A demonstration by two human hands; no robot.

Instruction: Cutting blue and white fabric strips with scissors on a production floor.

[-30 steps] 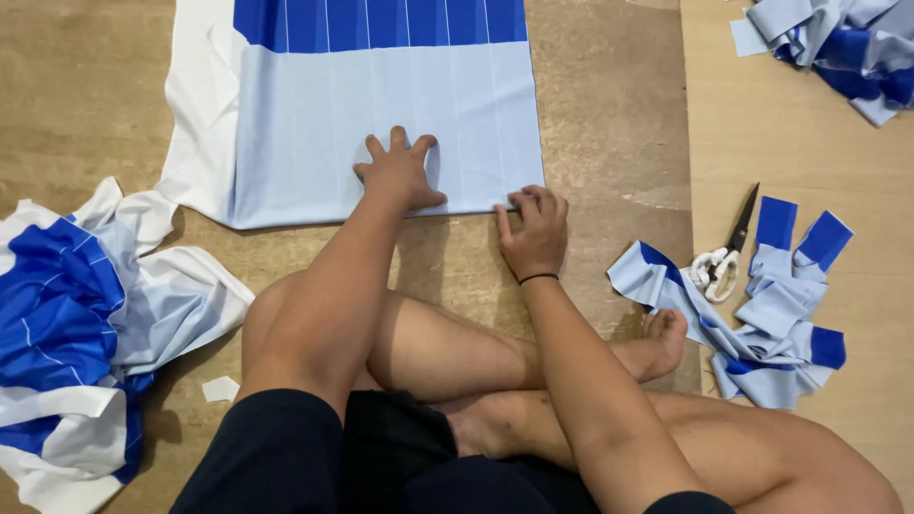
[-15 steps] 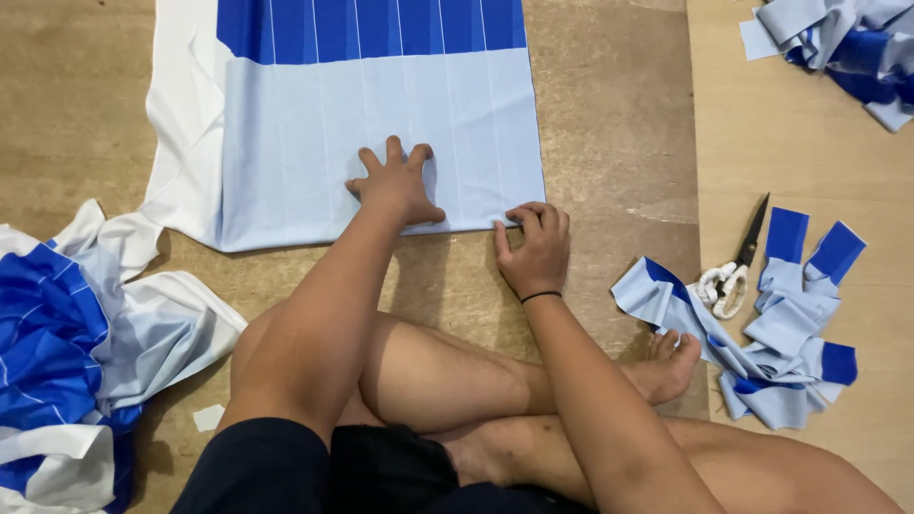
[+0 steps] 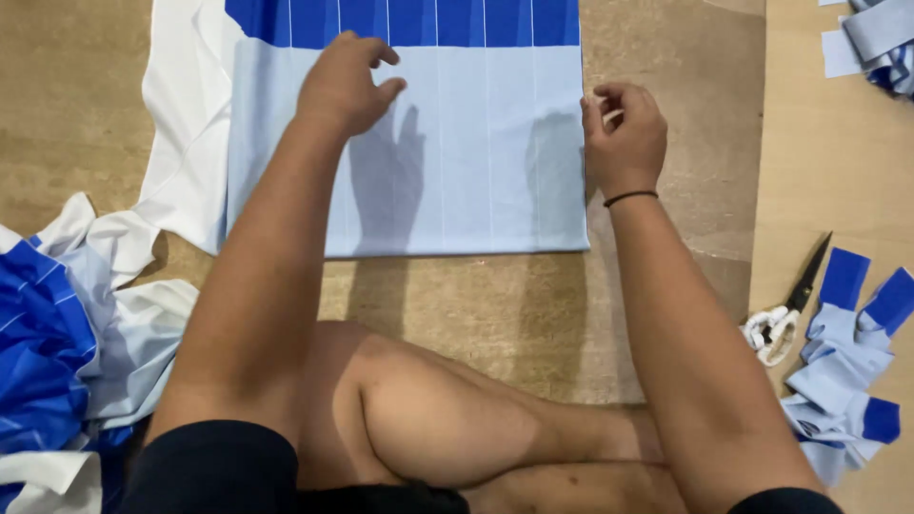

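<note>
A light blue fabric panel [image 3: 476, 181] with a dark blue upper band and a white side piece lies flat on a brown board [image 3: 676, 257]. My left hand [image 3: 343, 81] is raised just above the panel's upper left part, where the two blues meet. Its fingers are loosely curled, it holds nothing, and its shadow falls on the cloth. My right hand [image 3: 624, 133] is at the panel's right edge with thumb and fingertips pinched together on the cloth's border. A dark band circles that wrist. My crossed bare legs are below the panel.
Scissors [image 3: 785, 319] with white handles lie on the wooden floor at the right, next to a pile of cut blue and light blue strips [image 3: 847, 381]. More strips [image 3: 876, 38] lie at the top right. A heap of blue and white cloth [image 3: 48, 352] fills the lower left.
Both hands have moved up from the panel's bottom edge. The left one lifted off the cloth toward the dark blue band, and the right one slid from the bottom right corner up the right edge.
</note>
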